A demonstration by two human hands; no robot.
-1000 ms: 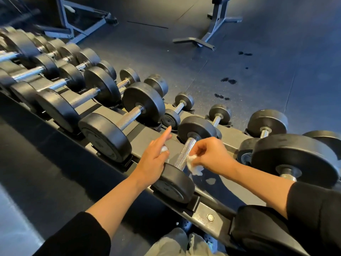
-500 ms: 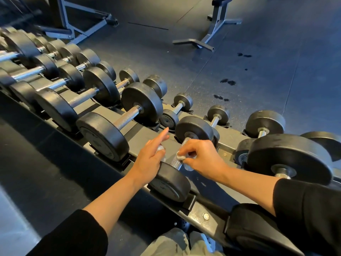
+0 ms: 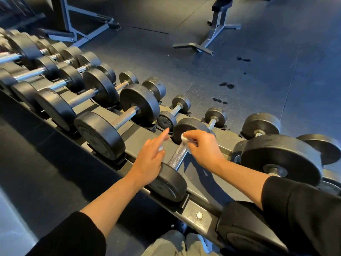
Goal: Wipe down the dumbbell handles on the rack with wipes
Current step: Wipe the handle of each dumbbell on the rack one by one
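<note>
A white wipe [image 3: 184,138] is pinched in the curled fingers of the right hand [image 3: 203,147] and pressed against the far end of a knurled handle [image 3: 178,154], next to the far weight head. The dumbbell [image 3: 168,182] is seated on the rack [image 3: 199,209]. The left hand [image 3: 150,161] is held just left of the handle, index finger extended, a small pale object tucked under the other fingers.

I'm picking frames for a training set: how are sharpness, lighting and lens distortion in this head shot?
Head view: the hands, right hand with the wipe and left hand, and the knurled handle look sharp; far-left dumbbells are smeared; cool light gives floor sheen and hard arm shadows on the rack; wide-angle bending shows at the edges.
</note>
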